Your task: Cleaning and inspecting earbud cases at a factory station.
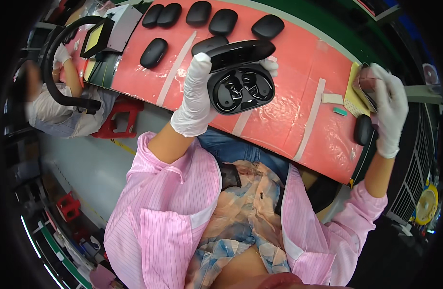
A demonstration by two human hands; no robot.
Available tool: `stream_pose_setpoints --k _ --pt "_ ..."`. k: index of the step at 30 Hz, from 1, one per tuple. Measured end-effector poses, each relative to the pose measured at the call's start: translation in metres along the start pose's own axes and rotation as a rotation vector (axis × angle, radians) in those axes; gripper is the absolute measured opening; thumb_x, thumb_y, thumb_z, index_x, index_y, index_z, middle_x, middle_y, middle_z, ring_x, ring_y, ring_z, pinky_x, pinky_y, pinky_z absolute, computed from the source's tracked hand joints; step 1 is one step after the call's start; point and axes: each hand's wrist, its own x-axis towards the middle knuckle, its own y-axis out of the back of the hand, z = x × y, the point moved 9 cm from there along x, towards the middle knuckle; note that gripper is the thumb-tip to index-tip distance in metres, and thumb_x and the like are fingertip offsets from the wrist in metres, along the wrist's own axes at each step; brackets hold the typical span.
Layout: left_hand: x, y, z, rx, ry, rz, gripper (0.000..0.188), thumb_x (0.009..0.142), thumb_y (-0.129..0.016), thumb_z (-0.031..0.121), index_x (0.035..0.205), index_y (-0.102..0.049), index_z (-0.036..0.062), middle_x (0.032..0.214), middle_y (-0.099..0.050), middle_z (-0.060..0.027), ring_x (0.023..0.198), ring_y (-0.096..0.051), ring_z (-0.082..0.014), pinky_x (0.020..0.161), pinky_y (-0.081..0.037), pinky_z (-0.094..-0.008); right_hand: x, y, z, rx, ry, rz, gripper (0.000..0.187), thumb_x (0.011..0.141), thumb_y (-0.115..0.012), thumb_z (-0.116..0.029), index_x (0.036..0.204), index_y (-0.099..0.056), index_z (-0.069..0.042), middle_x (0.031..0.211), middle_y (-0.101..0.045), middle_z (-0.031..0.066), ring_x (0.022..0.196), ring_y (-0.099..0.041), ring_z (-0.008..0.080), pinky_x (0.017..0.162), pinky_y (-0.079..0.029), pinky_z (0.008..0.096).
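My gloved left hand [192, 96] holds an earbud charging case [264, 102], black and oval, with its lid [243, 53] raised. The thumb presses at the lid's left end, and white fingertips show past the far right side. Inside the case sit two dark earbuds [226, 95], one on each side. Over at the right, my gloved right hand [392, 103] has its fingers curled at a small clear-sided box [365, 84]. Whatever those fingers pinch is hidden. A closed black case [362, 130] lies just below that hand.
Several closed black cases [199, 13] lie along the far left of the red mat [279, 120]. Beside the box are a yellow pad [354, 98], a beige strip [332, 98] and a green block [340, 111]. A black hose [48, 72] and another person [62, 106] are at left.
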Motion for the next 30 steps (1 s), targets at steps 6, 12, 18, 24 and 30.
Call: stream_pose_setpoints --k 6,12,18,24,30 --pt "-0.001 -0.012 -0.018 0.063 0.053 -0.049 0.095 0.083 -0.045 0.076 0.133 -0.049 -0.0045 0.118 -0.063 -0.0195 0.105 -0.064 -0.0251 0.092 -0.053 -0.0359 -0.040 -0.098 -0.138 0.218 0.340 -0.147 0.036 0.070 -0.066 0.008 0.103 -0.070 -0.005 0.088 -0.064 0.0036 0.079 -0.058 0.0191 0.070 -0.047 0.0309" --pt "-0.004 -0.012 -0.026 0.007 0.067 0.014 0.086 0.084 -0.048 0.069 0.133 -0.048 -0.0016 0.118 -0.061 -0.0188 0.102 -0.064 -0.0232 0.090 -0.053 -0.0342 -0.050 -0.092 -0.129 0.209 0.310 -0.079 0.037 0.064 -0.067 0.008 0.097 -0.070 -0.009 0.075 -0.059 0.0012 0.068 -0.055 0.0201 0.064 -0.043 0.0319" --pt "-0.009 -0.012 -0.023 -0.008 0.099 -0.031 0.087 0.083 -0.050 0.068 0.132 -0.047 -0.0035 0.117 -0.062 -0.0198 0.100 -0.064 -0.0245 0.089 -0.054 -0.0352 -0.054 -0.099 -0.137 0.055 0.393 -0.176 0.031 0.066 -0.069 0.004 0.093 -0.070 -0.011 0.076 -0.057 0.0014 0.070 -0.055 0.0197 0.064 -0.043 0.0329" --pt "-0.015 -0.007 -0.035 -0.147 0.279 -0.075 0.088 0.086 -0.049 0.067 0.134 -0.046 -0.0063 0.118 -0.061 -0.0219 0.101 -0.066 -0.0272 0.089 -0.054 -0.0352 -0.047 -0.099 -0.149 -0.044 0.516 -0.061 0.031 0.065 -0.068 0.006 0.091 -0.070 -0.011 0.074 -0.054 0.0016 0.071 -0.055 0.0206 0.064 -0.042 0.0332" --pt "-0.001 -0.007 -0.023 -0.164 0.101 -0.148 0.087 0.085 -0.051 0.065 0.136 -0.043 -0.0045 0.118 -0.061 -0.0216 0.105 -0.063 -0.0261 0.091 -0.053 -0.0359 -0.062 -0.093 -0.116 0.258 0.244 -0.244 0.031 0.068 -0.065 0.009 0.094 -0.069 -0.005 0.082 -0.061 0.0052 0.076 -0.058 0.0210 0.070 -0.046 0.0320"
